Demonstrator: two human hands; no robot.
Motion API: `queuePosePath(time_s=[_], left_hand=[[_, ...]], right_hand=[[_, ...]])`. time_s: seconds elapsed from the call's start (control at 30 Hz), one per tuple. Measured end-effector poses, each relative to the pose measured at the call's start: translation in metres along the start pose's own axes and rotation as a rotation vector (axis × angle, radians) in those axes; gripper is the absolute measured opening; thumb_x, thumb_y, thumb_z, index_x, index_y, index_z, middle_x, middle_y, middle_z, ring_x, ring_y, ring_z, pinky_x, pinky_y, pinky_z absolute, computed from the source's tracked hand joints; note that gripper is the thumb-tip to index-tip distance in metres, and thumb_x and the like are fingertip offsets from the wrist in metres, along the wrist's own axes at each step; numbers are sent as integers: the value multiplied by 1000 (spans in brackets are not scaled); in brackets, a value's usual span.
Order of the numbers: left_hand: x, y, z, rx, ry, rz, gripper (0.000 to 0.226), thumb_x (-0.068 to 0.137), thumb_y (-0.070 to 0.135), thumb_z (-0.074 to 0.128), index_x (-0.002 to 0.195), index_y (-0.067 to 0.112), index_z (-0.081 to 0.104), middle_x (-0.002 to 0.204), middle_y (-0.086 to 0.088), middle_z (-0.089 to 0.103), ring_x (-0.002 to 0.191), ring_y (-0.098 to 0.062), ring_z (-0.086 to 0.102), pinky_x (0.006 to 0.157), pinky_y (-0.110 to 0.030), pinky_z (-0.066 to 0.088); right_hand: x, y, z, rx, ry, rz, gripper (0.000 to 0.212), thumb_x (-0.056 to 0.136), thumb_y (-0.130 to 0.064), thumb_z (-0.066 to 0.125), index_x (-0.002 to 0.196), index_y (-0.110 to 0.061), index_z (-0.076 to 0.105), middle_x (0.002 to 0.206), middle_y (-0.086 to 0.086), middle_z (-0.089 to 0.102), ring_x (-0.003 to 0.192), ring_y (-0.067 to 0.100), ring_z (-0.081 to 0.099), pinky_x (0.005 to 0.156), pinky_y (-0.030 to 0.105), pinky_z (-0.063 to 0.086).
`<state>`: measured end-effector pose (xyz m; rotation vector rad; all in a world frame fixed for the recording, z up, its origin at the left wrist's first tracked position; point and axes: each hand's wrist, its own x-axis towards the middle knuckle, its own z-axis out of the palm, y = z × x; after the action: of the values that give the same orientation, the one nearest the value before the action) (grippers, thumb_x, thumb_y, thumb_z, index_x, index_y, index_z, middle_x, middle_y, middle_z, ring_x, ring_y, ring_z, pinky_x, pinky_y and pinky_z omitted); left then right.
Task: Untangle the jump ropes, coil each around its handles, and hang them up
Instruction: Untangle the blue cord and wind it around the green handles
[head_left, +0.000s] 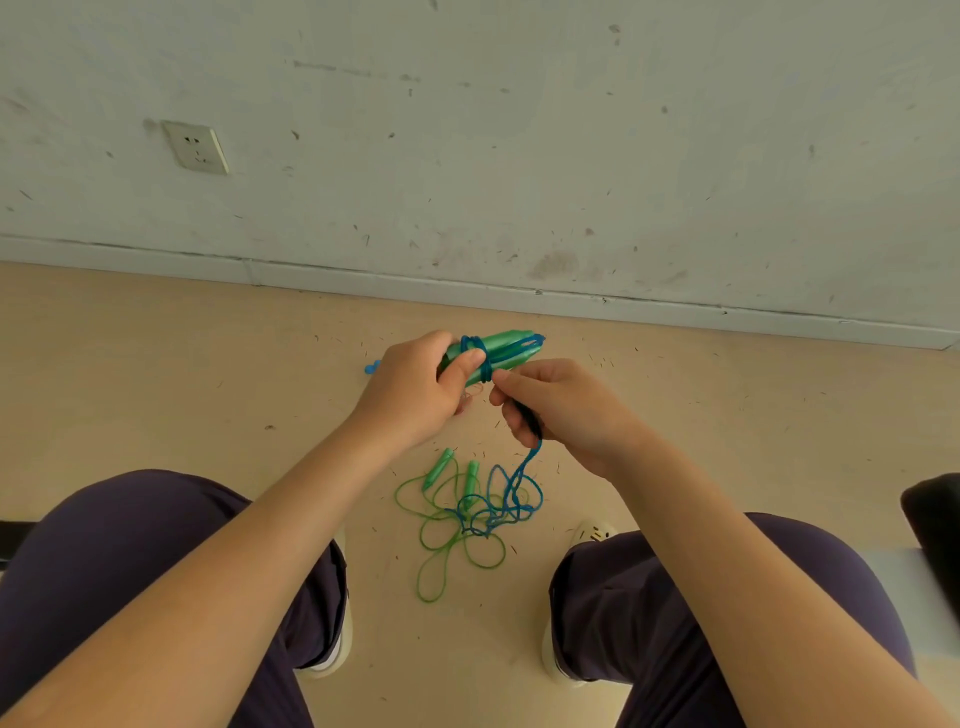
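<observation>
Knees frame both hands at centre: left hand (415, 387) grips the green handles (498, 348), long axis rightward, right hand (563, 410) just beside pinching the blue rope (524, 467).

A scuffed tan floor (208, 374) carries a loose green jump rope with green handles (441, 519), a tangled pile of blue cord (498, 504) lying across it, and small dark debris.

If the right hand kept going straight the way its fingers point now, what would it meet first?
The right hand, pinching the blue rope, points up-left. It would most likely meet the wrapped green handles almost at once, then the left hand gripping them. Depth is hard to judge.
</observation>
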<state>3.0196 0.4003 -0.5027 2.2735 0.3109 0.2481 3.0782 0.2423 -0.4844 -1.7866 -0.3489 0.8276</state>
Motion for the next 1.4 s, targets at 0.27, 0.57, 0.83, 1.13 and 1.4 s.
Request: queuePosePath(time_s=[0.27, 0.57, 0.83, 1.13, 1.4], left_hand=[[1, -10, 5, 21, -106, -11, 23, 100, 33, 53, 96, 11, 62, 68, 5, 57, 56, -3, 51, 49, -18, 35], [-2, -9, 0, -114, -431, 26, 24, 99, 35, 55, 94, 13, 62, 61, 5, 57, 59, -13, 52, 64, -38, 45], [-4, -12, -7, -138, -487, 23, 24, 99, 36, 55, 103, 14, 66, 62, 7, 59, 60, -8, 53, 66, -32, 44], [-6, -12, -11, -174, -505, 2, 17, 100, 31, 55, 101, 16, 64, 61, 7, 59, 45, 1, 44, 53, -17, 36], [-6, -7, -13, -268, -460, -32, 15, 101, 25, 53, 93, 16, 62, 62, -2, 57, 45, -6, 42, 50, -23, 37]], right_hand=[[-3, -6, -8, -153, 46, -77, 26, 94, -20, 61, 71, -11, 67, 58, 1, 62, 62, 14, 58, 69, 26, 48], [3, -1, -28, -528, 237, -238, 25, 91, -31, 67, 78, -10, 66, 56, -8, 42, 47, 4, 36, 51, 21, 31], [8, 6, -25, -497, 213, -210, 26, 84, -39, 74, 93, -22, 57, 62, -6, 45, 53, 8, 40, 53, 22, 34], [5, 6, -24, -453, 132, -218, 15, 87, -32, 71, 88, -29, 56, 95, -6, 61, 80, 3, 59, 69, 19, 47], [7, 6, -14, -249, 198, -259, 13, 89, -21, 71, 86, -8, 71, 75, -2, 66, 62, 2, 54, 60, 17, 44]])
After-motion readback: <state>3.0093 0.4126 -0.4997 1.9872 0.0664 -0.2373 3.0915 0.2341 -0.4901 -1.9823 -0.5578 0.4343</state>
